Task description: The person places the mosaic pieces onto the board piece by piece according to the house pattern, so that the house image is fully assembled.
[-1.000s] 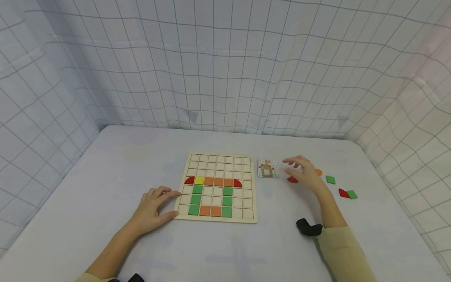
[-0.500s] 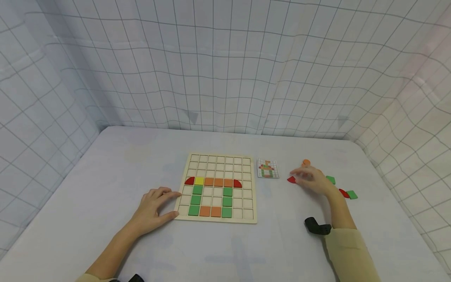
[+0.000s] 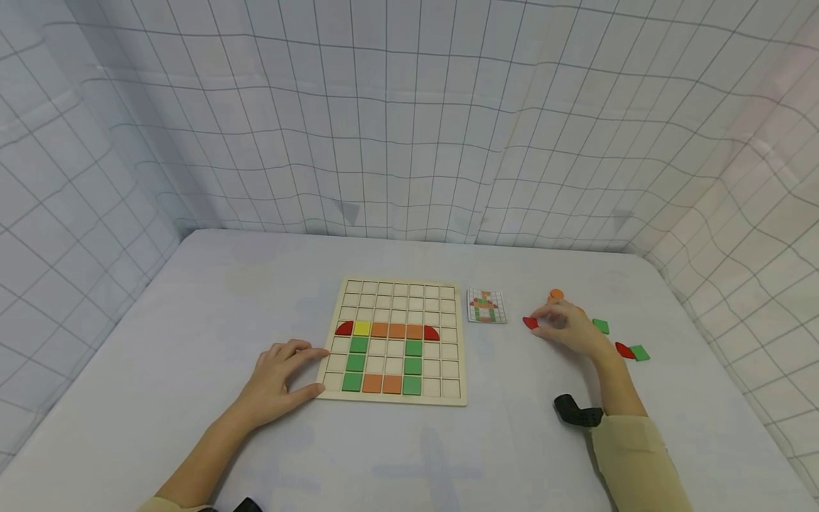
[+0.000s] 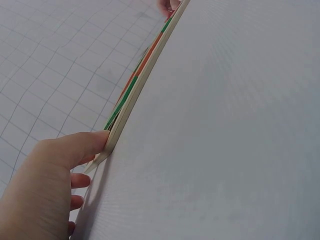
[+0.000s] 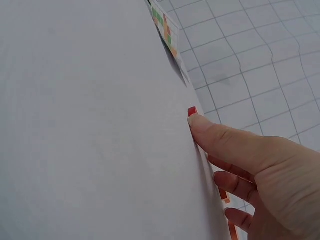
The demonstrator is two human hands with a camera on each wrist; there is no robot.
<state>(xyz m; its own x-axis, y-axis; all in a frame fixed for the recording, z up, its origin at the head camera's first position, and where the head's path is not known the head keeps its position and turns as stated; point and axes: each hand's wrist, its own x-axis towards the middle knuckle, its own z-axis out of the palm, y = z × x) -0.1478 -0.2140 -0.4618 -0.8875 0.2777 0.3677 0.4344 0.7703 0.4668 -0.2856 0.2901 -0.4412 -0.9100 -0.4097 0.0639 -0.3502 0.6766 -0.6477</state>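
Note:
A square wooden grid board point(image 3: 441, 368) lies on the table, with green, orange, yellow and red tiles set in some of its cells. My left hand point(image 3: 276, 377) rests against its left side, thumb near the front corner and index fingertip on the edge. The left wrist view shows that thumb point(image 4: 92, 144) pressed to the board's rim. Right of the board, my right hand point(image 3: 571, 328) pinches a red quarter-circle tile point(image 3: 530, 323) between thumb and fingers, at the tabletop. Only a sliver of this tile point(image 5: 192, 111) shows in the right wrist view.
A small pattern card point(image 3: 487, 306) lies between board and right hand. Behind the right hand sit orange round pieces point(image 3: 557, 294), partly covered by it. Farther right are a green square point(image 3: 601, 326), another red tile point(image 3: 624, 350) and a second green square point(image 3: 639, 353).
My right hand has moved right and down onto the red quarter-circle tile beside the card and grips it; the tile has shifted slightly. My left hand has stayed at the board's edge.

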